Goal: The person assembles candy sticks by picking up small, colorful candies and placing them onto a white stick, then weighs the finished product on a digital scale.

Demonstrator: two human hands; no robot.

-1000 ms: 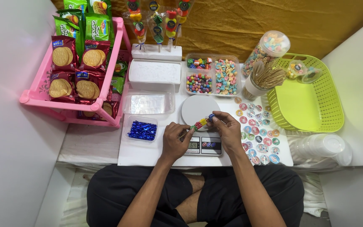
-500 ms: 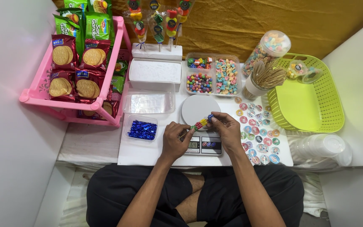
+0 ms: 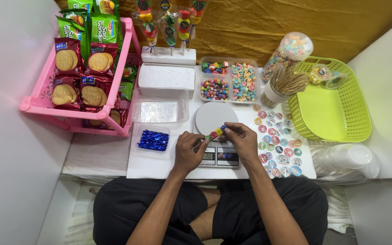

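Note:
Both hands meet over a small digital kitchen scale (image 3: 216, 119) with a round white platform. My left hand (image 3: 189, 152) grips the lower end of a thin wooden skewer. Several coloured candies are threaded on that candy skewer (image 3: 215, 133), and my right hand (image 3: 242, 140) pinches its upper, candy end. The skewer lies tilted, low on the left and high on the right, just above the scale's display. A clear divided tray of loose coloured candies (image 3: 230, 80) sits right behind the scale.
A pink rack of biscuit packets (image 3: 80, 75) stands left. A small tub of blue wrapped sweets (image 3: 152, 139), a box of clear bags (image 3: 160, 110), a cup of skewers (image 3: 283, 85), a candy jar (image 3: 291, 51), round stickers (image 3: 277, 140), a green basket (image 3: 330, 102) and stacked cups (image 3: 348, 159) surround the scale.

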